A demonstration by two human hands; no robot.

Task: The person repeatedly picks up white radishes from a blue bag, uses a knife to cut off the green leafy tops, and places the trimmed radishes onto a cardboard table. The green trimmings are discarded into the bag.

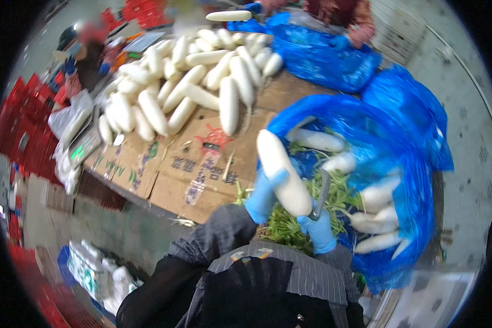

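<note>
My left hand [263,192], in a light blue glove, is closed around a large white daikon radish [279,170] held slanting before my body. My gloved right hand [317,229] grips a small knife with a curved blade [323,190], its handle close to the radish's lower end. Beneath both hands lie cut green leaves [289,225]. An open blue plastic bag [422,184] at the right holds several daikons with leafy tops, among them one radish [320,140] near its far side.
Many daikons [180,86] are piled on the cardboard-covered table [176,180]. A scale [84,147] stands at its left edge, with stacked red crates [28,135] beyond. Across the table, co-workers in patterned sleeves stand, one by another blue bag [320,57].
</note>
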